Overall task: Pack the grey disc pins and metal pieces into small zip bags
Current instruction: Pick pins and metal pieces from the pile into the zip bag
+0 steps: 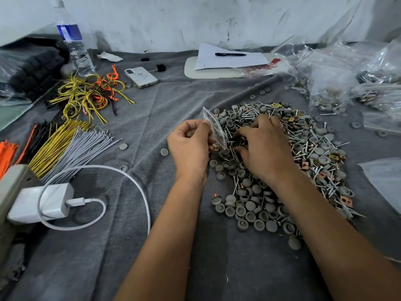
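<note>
Filling step: the left hand [188, 142] pinches a small zip bag [214, 129] beside the pile of disc pins [256, 205], where the right hand [262, 146] digs, fingers curled among pieces; its catch is hidden. Next, feeding pieces into the bag mouth.

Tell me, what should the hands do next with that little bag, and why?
Probably lift a few pieces from the pile into the small zip bag. The left hand pinches the bag beside the pile, and the right hand has its fingers curled down into the grey discs and screws, seemingly gathering some.
</note>
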The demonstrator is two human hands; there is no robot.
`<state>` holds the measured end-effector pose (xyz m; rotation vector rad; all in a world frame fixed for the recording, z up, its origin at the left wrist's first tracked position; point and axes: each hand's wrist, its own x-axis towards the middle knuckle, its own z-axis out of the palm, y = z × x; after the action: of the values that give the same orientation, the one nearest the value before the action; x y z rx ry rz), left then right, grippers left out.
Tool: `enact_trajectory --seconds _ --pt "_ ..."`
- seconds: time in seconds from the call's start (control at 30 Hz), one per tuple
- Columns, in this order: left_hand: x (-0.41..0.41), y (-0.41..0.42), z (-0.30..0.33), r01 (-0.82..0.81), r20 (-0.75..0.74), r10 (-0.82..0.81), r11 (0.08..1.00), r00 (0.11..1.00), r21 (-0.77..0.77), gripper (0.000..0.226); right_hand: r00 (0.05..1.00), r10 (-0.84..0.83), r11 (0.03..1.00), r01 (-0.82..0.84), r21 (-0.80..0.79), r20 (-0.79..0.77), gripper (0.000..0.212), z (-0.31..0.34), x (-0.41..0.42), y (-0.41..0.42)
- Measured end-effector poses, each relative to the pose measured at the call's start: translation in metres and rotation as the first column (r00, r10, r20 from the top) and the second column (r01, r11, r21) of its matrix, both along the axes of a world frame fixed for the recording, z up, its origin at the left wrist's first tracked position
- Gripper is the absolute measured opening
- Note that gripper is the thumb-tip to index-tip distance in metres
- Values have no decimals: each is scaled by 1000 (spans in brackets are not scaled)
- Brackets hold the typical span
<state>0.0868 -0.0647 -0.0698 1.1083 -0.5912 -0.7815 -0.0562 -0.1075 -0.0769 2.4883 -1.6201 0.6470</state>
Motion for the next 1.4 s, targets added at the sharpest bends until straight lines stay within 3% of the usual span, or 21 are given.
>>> enact_trajectory --seconds 0.47,0.67,0.83,1.4 --pt "0 1 1 1 13 -2 1000 1000 10 11 996 -67 998 68 4 -63 38 -1 5 1" --pt "0 1 2 -11 17 10 1000 1000 19 10 999 47 999 -47 6 -9 39 1 -1 1" --pt "1 1 2 -21 17 21 1000 1000 12 10 981 181 982 -176 73 -68 40 4 0 2" --pt "15 0 7 -145 -88 143 989 986 -16 27 968 251 964 -250 85 -1 31 7 5 8"
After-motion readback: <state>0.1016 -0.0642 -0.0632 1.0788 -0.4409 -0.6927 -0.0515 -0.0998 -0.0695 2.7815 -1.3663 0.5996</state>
